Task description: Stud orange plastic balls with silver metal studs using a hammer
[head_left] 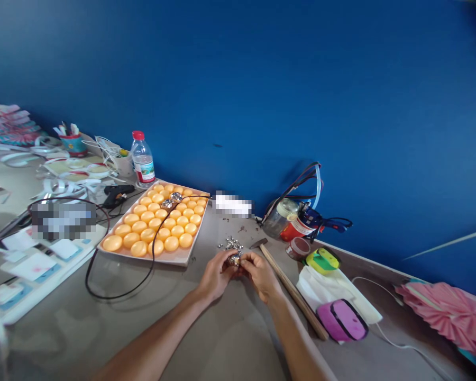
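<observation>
In front of me, my left hand [217,274] and my right hand [259,274] meet over the grey table. Their fingers close around a small ball with a shiny silver, studded surface [234,260], partly covered by the fingertips. My left hand supports it from the left, while the right thumb and fingers pinch at its right side. Just beyond the fingertips lies a loose heap of small silver beads [233,243]. To the left is a shallow tray [182,259] of orange balls [171,243]. Two silver-covered balls [176,197] sit among them.
A hammer [295,293] lies beside my right forearm, near a purple case [341,320] and a yellow-green case [322,261]. A jar [277,225] stands by the blue wall. Leftward are a water bottle [144,164], glue gun [117,196], power strip [43,286] and black cable [121,298].
</observation>
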Demonstrator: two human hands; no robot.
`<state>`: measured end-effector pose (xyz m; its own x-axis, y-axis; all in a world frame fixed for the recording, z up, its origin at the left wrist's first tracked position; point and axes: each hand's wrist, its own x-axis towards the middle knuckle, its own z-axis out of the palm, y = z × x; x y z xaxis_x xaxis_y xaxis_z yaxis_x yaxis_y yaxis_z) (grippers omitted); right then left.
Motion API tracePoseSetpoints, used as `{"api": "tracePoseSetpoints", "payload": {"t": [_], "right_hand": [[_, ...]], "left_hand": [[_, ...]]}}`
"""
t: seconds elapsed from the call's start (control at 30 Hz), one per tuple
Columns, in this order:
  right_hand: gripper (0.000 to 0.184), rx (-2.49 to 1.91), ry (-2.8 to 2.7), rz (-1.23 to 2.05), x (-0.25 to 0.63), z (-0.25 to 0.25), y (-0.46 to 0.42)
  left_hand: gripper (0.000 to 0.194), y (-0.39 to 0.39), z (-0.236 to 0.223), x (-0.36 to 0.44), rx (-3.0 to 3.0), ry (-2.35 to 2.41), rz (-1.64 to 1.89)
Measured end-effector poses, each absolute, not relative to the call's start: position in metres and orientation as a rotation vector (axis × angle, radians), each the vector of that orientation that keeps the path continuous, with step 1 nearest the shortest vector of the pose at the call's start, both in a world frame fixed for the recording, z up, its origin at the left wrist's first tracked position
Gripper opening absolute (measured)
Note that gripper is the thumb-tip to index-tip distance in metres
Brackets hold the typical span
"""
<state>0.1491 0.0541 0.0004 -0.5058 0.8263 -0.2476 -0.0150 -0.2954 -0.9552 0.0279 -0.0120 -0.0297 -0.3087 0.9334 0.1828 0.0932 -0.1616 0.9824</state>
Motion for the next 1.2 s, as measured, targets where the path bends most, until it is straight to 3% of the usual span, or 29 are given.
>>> {"api": "tracePoseSetpoints", "payload": {"t": [0.27, 0.47, 0.67, 0.77, 0.93, 1.2], "right_hand": [[0.022, -1.005, -1.453, 1.748, 0.156, -0.004, 0.066], [0.02, -1.179, -1.938, 0.848, 0.174, -0.022, 0.091], [0.026, -1.205, -2.069, 0.24, 0.185, -0.026, 0.097], [0.028, -1.466, -2.154, -0.022, 0.19, -0.02, 0.097], [0.024, -1.8, -2.4, -0.067, 0.191, -0.017, 0.095], [0.027, -1.496, -2.314, 0.084, 0.187, 0.001, 0.088]], "left_hand": [[0.036, -0.011, -0.015, 0.03, 0.977, 1.303, 1.556], [0.043, -0.008, -0.005, 0.028, 0.687, 1.159, 1.542], [0.043, -0.009, -0.003, 0.024, 0.652, 1.125, 1.565], [0.046, -0.009, -0.003, 0.024, 0.644, 1.123, 1.582], [0.042, -0.008, -0.006, 0.025, 0.623, 1.082, 1.635], [0.05, -0.005, -0.007, 0.021, 0.427, 0.861, 1.676]]}}
